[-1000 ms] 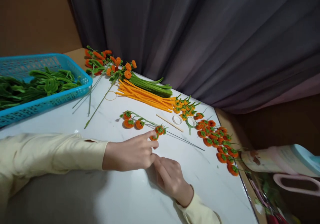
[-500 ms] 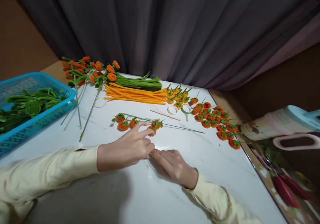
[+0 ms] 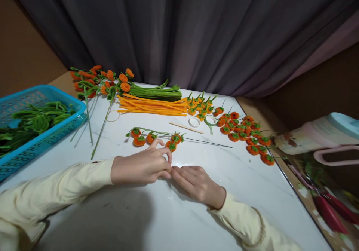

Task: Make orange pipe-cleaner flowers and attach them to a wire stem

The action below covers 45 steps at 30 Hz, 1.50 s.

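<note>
My left hand (image 3: 148,165) and my right hand (image 3: 196,183) meet fingertip to fingertip low over the white tabletop (image 3: 179,221). Both are closed in a pinch, and whatever they hold between them is hidden by the fingers. Just beyond my left hand lies a stem (image 3: 161,132) of green wire carrying several orange pipe-cleaner persimmons (image 3: 139,141), its bare dark wire end (image 3: 209,142) pointing right. A wooden stick (image 3: 186,127), a white tape roll (image 3: 194,122) and a green tape roll (image 3: 210,120) lie further back.
A blue basket (image 3: 42,137) of green fuzzy leaves stands left. Orange (image 3: 153,106) and green pipe cleaners (image 3: 157,92) lie at the back, near finished fruit branches (image 3: 92,79). Loose orange fruits (image 3: 238,129) line the right side. Beyond the edge are a tumbler (image 3: 311,133) and red-handled pliers (image 3: 328,213).
My left fingers have drawn in closer to my right fingertips, uncovering the orange fruits behind them. The whole view has shifted slightly. The stem of fruits stays on the table.
</note>
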Available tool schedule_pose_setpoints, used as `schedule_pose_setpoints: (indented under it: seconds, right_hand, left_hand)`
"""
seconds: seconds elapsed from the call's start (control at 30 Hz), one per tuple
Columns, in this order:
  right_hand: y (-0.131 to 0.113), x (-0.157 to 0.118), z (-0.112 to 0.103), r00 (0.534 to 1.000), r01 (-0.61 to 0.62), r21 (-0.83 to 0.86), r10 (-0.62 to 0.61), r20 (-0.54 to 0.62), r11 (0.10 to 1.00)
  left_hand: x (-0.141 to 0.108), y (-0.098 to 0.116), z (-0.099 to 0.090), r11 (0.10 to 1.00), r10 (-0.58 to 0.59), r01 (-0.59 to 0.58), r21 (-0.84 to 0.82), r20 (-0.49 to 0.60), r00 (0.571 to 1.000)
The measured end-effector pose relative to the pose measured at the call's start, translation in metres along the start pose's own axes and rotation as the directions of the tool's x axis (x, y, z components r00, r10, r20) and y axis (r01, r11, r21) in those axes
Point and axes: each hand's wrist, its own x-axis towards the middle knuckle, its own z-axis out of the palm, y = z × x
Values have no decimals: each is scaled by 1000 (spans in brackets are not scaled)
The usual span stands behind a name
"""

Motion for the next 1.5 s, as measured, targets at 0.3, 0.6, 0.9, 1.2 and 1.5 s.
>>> schedule_pose_setpoints:
  seconds: [0.3, 0.6, 0.9, 1.2, 1.5]
  right_hand:
    - [1, 0, 3, 997, -77, 45, 76, 13, 996]
    - [2, 1, -2, 998, 38, -64, -35, 45, 997]
    - [0, 0, 0, 995, -99, -1, 99, -5, 995]
    - [-1, 4, 2, 997, -61, 0, 61, 48, 998]
    - [-4, 3, 3, 996, -85, -66, 82, -42, 994]
  left_hand:
    - [-2, 6, -5, 836, 278, -231, 497, -22, 960]
    - [0, 0, -7, 962, 176, -171, 211, -7, 984]
    - [2, 14, -2, 871, 250, -153, 466, -153, 956]
    - [0, 12, -2, 835, 337, -266, 481, -66, 939]
    - [0, 12, -7, 858, 291, -239, 454, -46, 956]
